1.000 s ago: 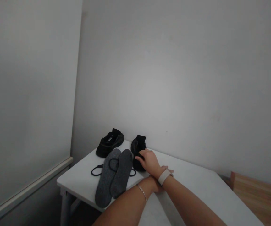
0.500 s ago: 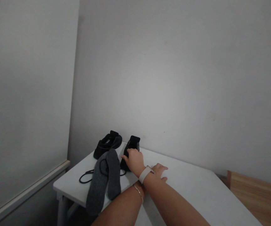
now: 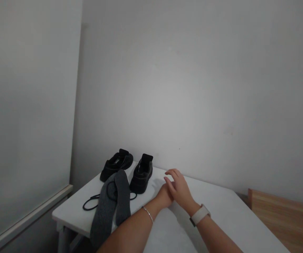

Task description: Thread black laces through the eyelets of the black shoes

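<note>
My right hand (image 3: 179,188), with a pale watch band at the wrist, is open above the table. Its curved fingers hold nothing. Behind it, my left hand (image 3: 164,196) wears a thin bracelet on its wrist, and its fingers are mostly hidden by the right hand. The two hands overlap. Nearest to them on the left stands one black shoe (image 3: 139,181), with its tongue up. A second black shoe (image 3: 108,171) sits farther left. In front of the shoes lie two grey insoles (image 3: 122,202), partly overlapping, with a black shoelace (image 3: 88,209) looped around them.
The white table (image 3: 214,207) stands in a corner against a pale wall (image 3: 178,105). Its left edge is near a panel with a ledge (image 3: 59,196). A wooden board (image 3: 280,218) rises beyond the right edge. One insole overhangs the front edge.
My right hand has left the nearer shoe and moved right, so my forearms are uncrossed. My left hand has drawn back left, under the right hand. The view has shifted slightly.
</note>
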Demonstrator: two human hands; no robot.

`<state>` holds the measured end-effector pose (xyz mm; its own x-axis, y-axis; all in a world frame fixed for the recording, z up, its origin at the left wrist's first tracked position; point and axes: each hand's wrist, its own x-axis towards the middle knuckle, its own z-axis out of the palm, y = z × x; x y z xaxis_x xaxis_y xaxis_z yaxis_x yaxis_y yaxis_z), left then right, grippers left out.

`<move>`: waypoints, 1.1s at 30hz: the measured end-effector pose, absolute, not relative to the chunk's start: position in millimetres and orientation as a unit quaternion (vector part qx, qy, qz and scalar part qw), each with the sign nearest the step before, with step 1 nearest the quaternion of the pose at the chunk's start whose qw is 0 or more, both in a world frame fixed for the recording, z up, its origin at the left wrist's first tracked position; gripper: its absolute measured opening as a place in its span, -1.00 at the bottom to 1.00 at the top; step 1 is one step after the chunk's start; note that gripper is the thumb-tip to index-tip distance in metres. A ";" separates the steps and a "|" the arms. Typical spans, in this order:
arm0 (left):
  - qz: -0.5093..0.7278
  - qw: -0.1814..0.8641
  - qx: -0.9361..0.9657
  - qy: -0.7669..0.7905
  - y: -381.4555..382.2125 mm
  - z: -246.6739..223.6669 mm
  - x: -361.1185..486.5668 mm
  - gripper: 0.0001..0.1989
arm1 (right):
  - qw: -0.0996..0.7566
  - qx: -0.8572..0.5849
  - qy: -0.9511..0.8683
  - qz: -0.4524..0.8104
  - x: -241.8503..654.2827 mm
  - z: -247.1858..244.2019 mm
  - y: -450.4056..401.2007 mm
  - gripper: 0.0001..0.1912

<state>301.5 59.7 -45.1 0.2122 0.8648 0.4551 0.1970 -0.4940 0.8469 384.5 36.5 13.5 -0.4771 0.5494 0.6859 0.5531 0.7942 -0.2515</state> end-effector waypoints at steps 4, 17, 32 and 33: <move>0.498 0.339 0.702 0.379 50.8 -43.3 303.2 -0.84 | 0.429 -0.308 -0.843 0.102 420.2 -14.7 38.6 -0.81; 0.481 0.309 0.708 0.415 40.2 -40.2 299.3 -0.72 | 0.441 -0.253 -0.779 0.367 429.7 -18.1 40.5 -0.67; 0.459 0.297 0.738 0.395 42.6 -46.5 298.1 -0.77 | 0.423 -0.270 -0.785 0.364 433.5 -23.0 42.6 -0.66; 0.458 0.296 0.738 0.398 42.6 -45.8 298.0 -0.77 | 0.423 -0.272 -0.788 0.356 433.5 -21.8 41.7 -0.66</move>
